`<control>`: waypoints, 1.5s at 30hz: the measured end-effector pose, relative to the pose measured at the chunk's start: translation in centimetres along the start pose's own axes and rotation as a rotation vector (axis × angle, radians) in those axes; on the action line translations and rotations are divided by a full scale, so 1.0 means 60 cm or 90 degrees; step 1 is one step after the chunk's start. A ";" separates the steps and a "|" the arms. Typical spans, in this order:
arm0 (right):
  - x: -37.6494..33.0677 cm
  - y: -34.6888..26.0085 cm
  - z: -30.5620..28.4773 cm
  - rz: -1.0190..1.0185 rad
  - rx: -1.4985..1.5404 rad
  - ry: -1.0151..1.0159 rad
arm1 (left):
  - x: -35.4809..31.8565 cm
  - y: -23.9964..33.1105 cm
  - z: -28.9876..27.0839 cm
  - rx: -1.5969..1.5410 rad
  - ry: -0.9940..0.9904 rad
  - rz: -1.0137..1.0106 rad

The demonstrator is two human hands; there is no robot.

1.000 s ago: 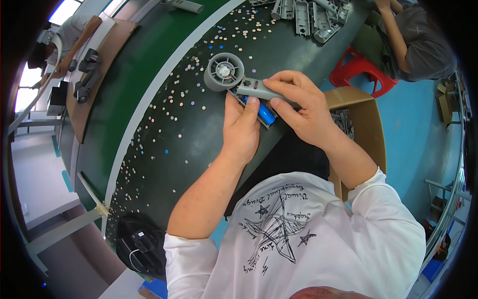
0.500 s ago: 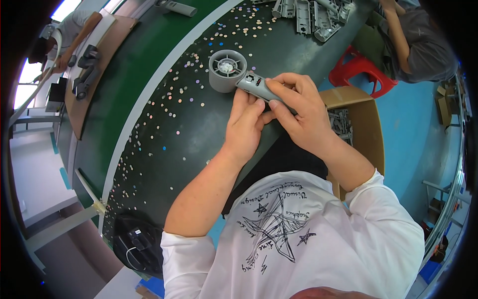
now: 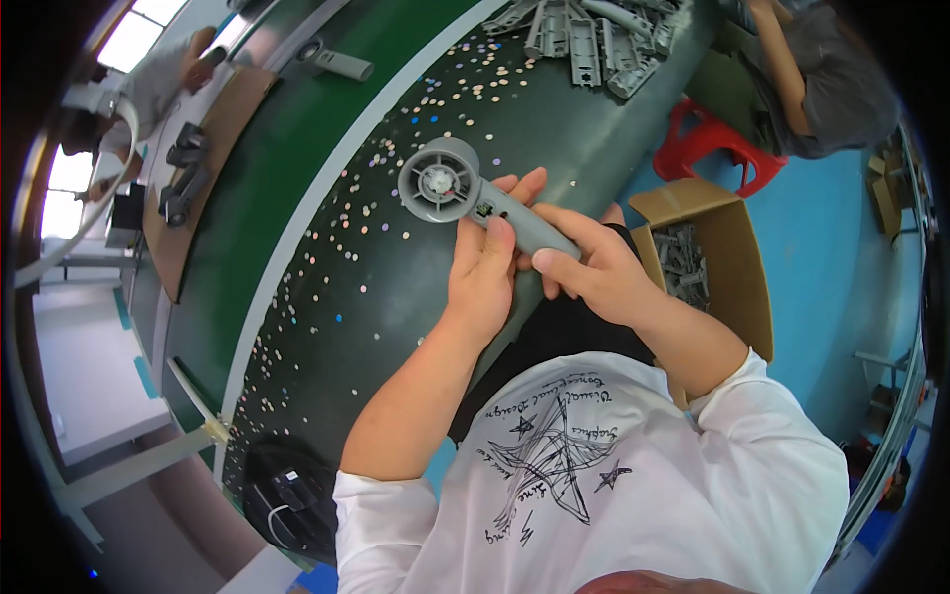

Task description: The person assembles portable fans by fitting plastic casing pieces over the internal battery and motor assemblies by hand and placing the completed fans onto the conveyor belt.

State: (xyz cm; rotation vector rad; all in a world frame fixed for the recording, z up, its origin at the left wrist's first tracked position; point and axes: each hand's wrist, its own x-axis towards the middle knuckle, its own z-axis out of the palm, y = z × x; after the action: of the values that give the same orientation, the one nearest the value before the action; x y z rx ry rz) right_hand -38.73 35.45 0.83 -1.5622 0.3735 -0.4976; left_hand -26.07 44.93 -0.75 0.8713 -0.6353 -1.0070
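Observation:
Between my hands is a grey handheld fan (image 3: 539, 236) with a round, open-ended head and a long handle. Its round head points to the upper left, showing spokes and a pale hub inside. My left hand (image 3: 483, 272) grips the handle close to the head, thumb on top beside small openings where a bit of green shows. My right hand (image 3: 599, 262) holds the far end of the handle, thumb on its near side. Parts of the fingers of both hands are hidden beneath the handle.
Small round discs, mostly pale, lie scattered over the dark table (image 3: 396, 287). Grey shell parts (image 3: 584, 45) are piled at the far end. A cardboard box (image 3: 742, 267) of grey parts stands at right, near a red stool (image 3: 708, 148) with a seated person. Another fan (image 3: 341, 64) lies on the green belt.
The fan has come nearer to me and turned, its head now tilted so more of the spoked face shows. My right hand has shifted down toward the handle's end.

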 end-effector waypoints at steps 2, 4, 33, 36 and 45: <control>0.001 -0.013 -0.010 0.175 0.068 -0.023 | 0.012 0.007 -0.007 0.048 -0.038 0.003; -0.005 -0.018 -0.028 0.053 -0.090 0.003 | 0.001 0.024 -0.004 0.120 0.146 -0.040; -0.050 -0.010 -0.056 0.264 0.434 -0.169 | -0.025 0.081 0.044 0.407 0.086 0.096; -0.050 0.006 -0.052 0.251 0.548 -0.184 | -0.016 0.092 0.040 0.507 0.067 0.068; -0.037 -0.027 -0.017 0.114 0.328 -0.103 | -0.019 0.094 0.017 0.457 0.030 0.091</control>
State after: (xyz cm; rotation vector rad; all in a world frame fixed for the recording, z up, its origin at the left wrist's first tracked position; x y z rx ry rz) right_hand -41.24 35.83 2.28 -1.0488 0.2336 -0.2945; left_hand -24.82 47.14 4.49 1.4460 -1.0291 -0.6184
